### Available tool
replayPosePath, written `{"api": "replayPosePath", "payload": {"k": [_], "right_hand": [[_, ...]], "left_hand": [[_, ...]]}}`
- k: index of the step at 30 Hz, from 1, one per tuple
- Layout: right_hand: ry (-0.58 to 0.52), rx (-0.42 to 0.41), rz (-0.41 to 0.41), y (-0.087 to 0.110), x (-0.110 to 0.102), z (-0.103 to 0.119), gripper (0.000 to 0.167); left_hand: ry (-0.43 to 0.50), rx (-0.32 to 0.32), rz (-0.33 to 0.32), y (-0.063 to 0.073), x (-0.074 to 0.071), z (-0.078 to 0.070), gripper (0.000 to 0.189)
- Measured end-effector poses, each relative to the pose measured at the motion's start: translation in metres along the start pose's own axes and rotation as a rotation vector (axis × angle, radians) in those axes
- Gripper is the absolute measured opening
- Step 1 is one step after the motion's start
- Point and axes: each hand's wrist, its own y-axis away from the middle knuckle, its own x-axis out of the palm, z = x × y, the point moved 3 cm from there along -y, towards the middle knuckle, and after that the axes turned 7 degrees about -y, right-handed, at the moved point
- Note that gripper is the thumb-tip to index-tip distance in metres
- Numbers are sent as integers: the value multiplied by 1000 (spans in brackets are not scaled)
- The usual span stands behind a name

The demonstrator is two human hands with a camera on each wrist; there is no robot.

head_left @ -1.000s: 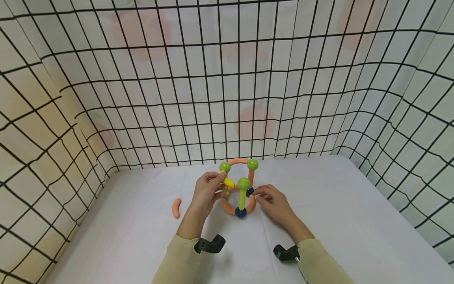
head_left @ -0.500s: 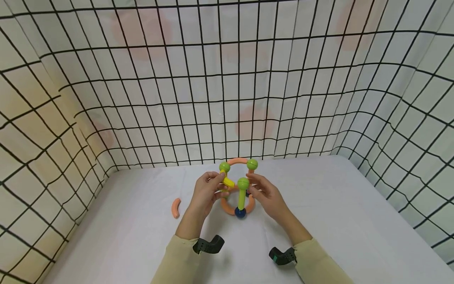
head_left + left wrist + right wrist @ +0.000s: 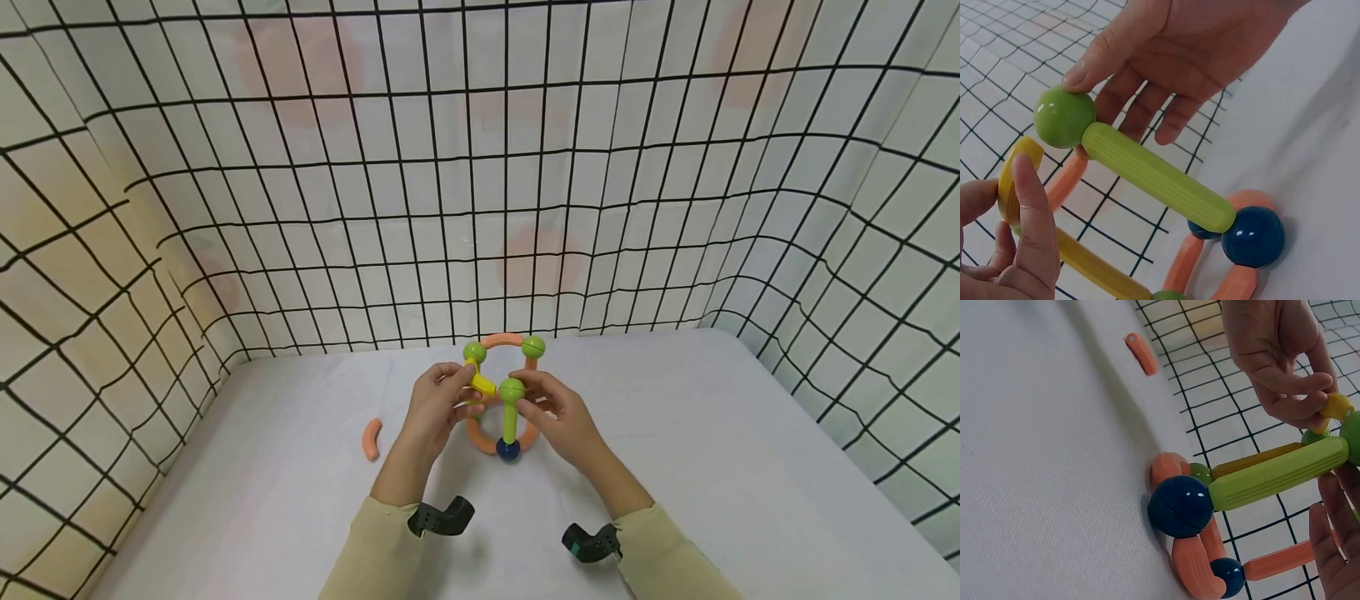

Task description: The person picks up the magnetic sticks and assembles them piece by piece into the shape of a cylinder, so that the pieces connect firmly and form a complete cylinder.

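A frame of magnetic sticks and balls stands on the white table. My left hand (image 3: 437, 404) pinches a short yellow curved stick (image 3: 483, 385), whose near end points toward the front green ball (image 3: 512, 390). That ball tops an upright light-green stick (image 3: 510, 423) rising from a navy ball (image 3: 508, 450). My right hand (image 3: 561, 414) holds the front green ball between thumb and fingers, as the left wrist view shows. Orange curved sticks (image 3: 480, 437) form the base ring. Behind, an orange curved stick (image 3: 502, 339) joins two green balls. A straight yellow stick (image 3: 1104, 262) is mostly hidden in the head view.
A loose orange curved stick (image 3: 372, 439) lies on the white tabletop (image 3: 262, 500), left of my left hand. Black netting (image 3: 495, 183) over white cloth encloses the back and both sides. Each wrist wears a black camera band (image 3: 442, 517).
My right hand has moved up and left from beside the rear navy ball to the front green ball and now holds it. The left hand stays in place with the yellow curved stick.
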Motion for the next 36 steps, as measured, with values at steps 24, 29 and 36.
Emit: {"api": "replayPosePath", "payload": {"k": [24, 29, 36], "right_hand": [[28, -13, 16, 1, -2, 0, 33], [-10, 26, -8, 2, -8, -8, 31], [-16, 122, -98, 3, -17, -25, 26]], "left_hand": [[-12, -6, 25, 0, -3, 1, 35], [-54, -6, 7, 0, -8, 3, 35], [-134, -20, -29, 0, -15, 8, 34]]}}
